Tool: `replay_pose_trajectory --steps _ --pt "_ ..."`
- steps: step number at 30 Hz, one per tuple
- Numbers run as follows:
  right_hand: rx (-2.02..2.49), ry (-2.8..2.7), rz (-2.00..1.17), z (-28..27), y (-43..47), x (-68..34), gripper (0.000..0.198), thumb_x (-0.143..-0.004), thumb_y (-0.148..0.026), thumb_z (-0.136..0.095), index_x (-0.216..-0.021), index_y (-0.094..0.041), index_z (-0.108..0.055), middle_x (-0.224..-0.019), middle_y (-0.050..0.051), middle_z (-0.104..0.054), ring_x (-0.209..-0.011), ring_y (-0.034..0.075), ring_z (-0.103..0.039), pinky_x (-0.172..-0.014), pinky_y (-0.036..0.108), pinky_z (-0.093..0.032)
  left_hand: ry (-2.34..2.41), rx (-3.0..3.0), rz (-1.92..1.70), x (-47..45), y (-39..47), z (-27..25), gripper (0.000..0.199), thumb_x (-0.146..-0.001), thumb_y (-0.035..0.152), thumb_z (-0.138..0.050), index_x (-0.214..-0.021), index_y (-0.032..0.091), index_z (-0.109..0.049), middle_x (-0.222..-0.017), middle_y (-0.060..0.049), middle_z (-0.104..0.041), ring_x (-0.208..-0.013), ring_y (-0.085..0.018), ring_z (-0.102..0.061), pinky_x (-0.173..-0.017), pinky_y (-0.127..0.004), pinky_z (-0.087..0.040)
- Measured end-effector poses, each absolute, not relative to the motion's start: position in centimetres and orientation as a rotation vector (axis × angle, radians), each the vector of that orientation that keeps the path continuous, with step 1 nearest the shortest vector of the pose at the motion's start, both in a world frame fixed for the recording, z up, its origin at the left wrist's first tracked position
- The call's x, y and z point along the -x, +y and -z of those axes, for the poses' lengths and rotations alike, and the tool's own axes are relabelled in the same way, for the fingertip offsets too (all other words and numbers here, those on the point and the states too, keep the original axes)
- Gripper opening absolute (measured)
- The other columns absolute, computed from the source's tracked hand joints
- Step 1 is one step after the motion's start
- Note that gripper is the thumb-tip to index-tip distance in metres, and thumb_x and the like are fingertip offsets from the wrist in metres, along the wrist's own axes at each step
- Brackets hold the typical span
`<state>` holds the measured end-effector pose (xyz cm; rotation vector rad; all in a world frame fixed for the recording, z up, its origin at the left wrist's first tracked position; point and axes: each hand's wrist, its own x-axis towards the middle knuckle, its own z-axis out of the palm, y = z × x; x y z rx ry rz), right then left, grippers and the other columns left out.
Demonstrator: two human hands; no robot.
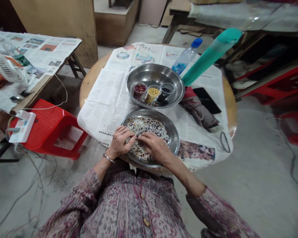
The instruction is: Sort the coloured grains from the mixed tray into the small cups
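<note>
Steel pan (175,138) of mixed beans (149,127) — both hands on top, left hand (120,142) and right hand (155,147), fingers pinching beans

**Looked like a rough workshop or storeroom, not a kitchen**

Bare concrete floor (258,172), pretty dusty, with loose cables trailing across it. The round wooden table (89,79) was covered in newspaper (109,99), and so was a second table (43,49) off to the left edge. Big plywood panels (57,23) leaned at the back, red plastic stools (52,129) sat around, and a power strip (22,127) rested on one stool's left corner.
</note>
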<state>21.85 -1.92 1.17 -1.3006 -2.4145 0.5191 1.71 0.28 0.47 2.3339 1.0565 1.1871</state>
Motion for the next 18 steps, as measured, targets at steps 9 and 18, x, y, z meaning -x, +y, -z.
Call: replay_pose_trajectory --steps 9,18 --pt "1.531 -2.258 -0.546 -0.9 0.0 -22.0 0.028 -0.087 -0.021 -0.057 -0.113 -0.02 -0.067 -0.105 0.01 -0.065 -0.099 0.025 -0.061 -0.09 0.039 -0.05 1.039 -2.327 -1.21 -1.7 0.3 -0.3 0.015 -0.094 0.02 -0.055 -0.081 0.019 -0.061 -0.076 -0.002 -0.065 -0.079 -0.017 -0.06 -0.093 -0.038 -0.046" --pt "1.286 -2.209 -0.861 -1.8 -0.7 -20.4 0.023 -0.08 -0.006 -0.055 -0.089 -0.019 -0.07 -0.086 0.003 -0.07 -0.081 0.017 -0.063 -0.079 0.03 -0.048 1.065 -2.261 -1.217 -1.5 0.2 0.0 0.011 -0.095 0.021 -0.053 -0.093 0.019 -0.063 -0.089 -0.004 -0.068 -0.092 -0.019 -0.062 -0.094 -0.039 -0.048"
